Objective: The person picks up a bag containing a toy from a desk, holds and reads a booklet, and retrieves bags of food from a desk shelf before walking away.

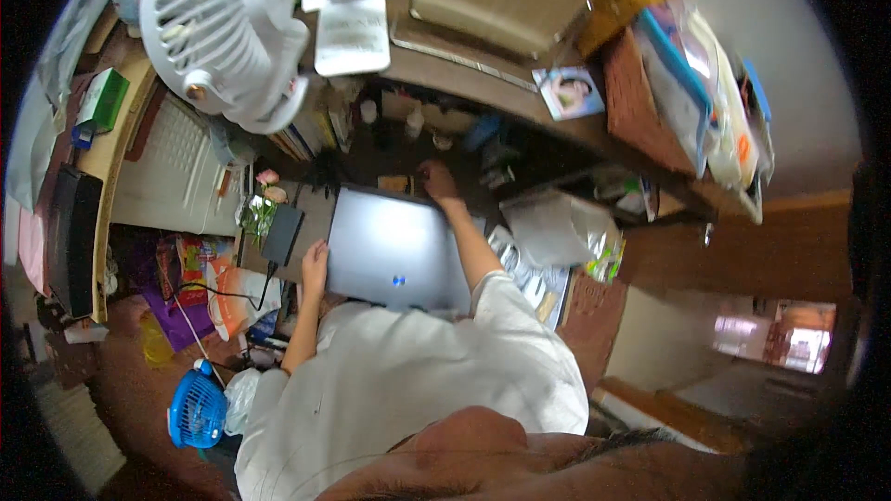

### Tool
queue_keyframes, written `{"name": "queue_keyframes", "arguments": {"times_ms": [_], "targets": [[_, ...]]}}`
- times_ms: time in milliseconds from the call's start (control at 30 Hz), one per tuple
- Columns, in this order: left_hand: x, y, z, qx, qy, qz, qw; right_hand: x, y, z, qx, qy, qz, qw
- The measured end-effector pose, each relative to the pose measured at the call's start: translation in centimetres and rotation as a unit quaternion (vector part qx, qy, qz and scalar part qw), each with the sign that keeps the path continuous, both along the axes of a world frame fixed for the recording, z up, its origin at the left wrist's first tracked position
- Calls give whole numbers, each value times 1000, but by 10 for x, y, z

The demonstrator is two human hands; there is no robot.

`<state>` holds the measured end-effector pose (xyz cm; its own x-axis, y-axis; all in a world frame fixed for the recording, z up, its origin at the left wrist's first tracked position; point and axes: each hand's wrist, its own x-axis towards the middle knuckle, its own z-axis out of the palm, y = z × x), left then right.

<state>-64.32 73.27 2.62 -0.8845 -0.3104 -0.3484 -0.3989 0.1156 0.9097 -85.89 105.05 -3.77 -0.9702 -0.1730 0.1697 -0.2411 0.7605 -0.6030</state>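
A closed silver laptop (379,243) lies on the dark desk close to my body, bright light glaring off its lid. My left hand (315,266) is at the laptop's left edge; whether it grips the edge or only rests there is unclear. Past the laptop's far edge reaches my right hand (438,181), its forearm crossing the lid's right side. The fingers look curled, and blur hides whether anything is in them. Just left of them is a small yellowish-brown item (395,185). Left of the laptop sits a flat dark grey box-like device (282,234) with a black cable.
A shelf above the desk holds a large white fan (216,28) and a white phone stand (353,35). Pink flowers (270,184) stand at the left. Right of the laptop are a whitish bag (550,226) and a computer mouse (534,290). A blue fan (198,407) is lower left.
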Motion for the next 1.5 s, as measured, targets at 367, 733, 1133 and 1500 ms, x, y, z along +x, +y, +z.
{"name": "queue_keyframes", "arguments": {"times_ms": [367,733,1133,1500], "targets": [[5,-3,-27,20,-56,61,996,-8,-14,15,51,2,115,992],[-37,-2,-4,-79,-137,30,987,-12,-42,27,153,12,64,986],[-30,1,15,-26,-107,26,994,-40,-13,50,168,-85,93,978],[-34,-4,-7,-63,-99,13,993,-28,19,47,183,-91,27,979]]}}
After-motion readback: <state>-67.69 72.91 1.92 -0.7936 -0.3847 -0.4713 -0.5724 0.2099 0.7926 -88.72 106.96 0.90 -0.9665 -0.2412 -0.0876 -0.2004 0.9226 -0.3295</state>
